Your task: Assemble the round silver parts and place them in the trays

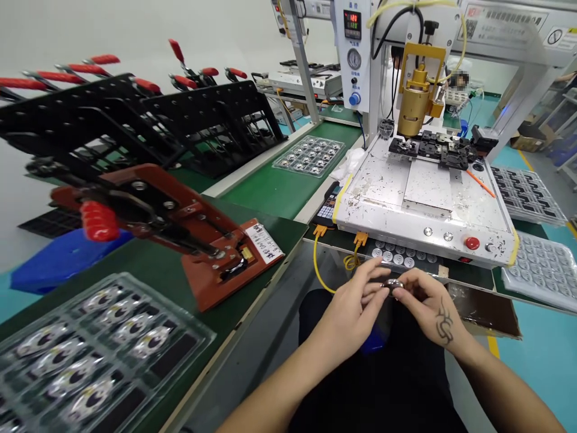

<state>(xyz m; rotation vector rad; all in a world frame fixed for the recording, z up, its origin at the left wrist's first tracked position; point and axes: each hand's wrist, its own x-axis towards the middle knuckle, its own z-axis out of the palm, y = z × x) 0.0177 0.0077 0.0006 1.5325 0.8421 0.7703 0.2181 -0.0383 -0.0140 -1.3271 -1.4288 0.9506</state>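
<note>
Where the benchtop gantry machine (378, 186) stands: right half of the view, white and pretty scuffed, with a brass-coloured cylinder head (413, 108) up top and a readout (352, 24) showing 120 over 120.
Black toggle-clamp fixtures (202, 105): lined up at the upper left, leaning, red grips sticking out.
Green belt (252, 193): runs away between those and the machine, with a clear tray (277, 163) of small shiny parts on it.
Red-brown clamp fixture (201, 279): on the dark green bench at left, red handle raised, handwritten label on its near-right end.
Blister tray (175, 355): front left corner, shiny metal pieces in its pockets.
Left hand (351, 304): thumb and fingertips closed on the left end of the part, upper fingers fanned out above it.
Right hand (426, 304): thumb and curled index finger pinching the right end, dark tattoo by the wrist.
Small shiny metal part (393, 284): held up over the lap, in front of the machine's near edge, caught between both sets of fingertips. Long axis goes pretty much side to side, hand to hand, close to level. Fingers cover the ends, so I honestly can't tell which one's the front.
</note>
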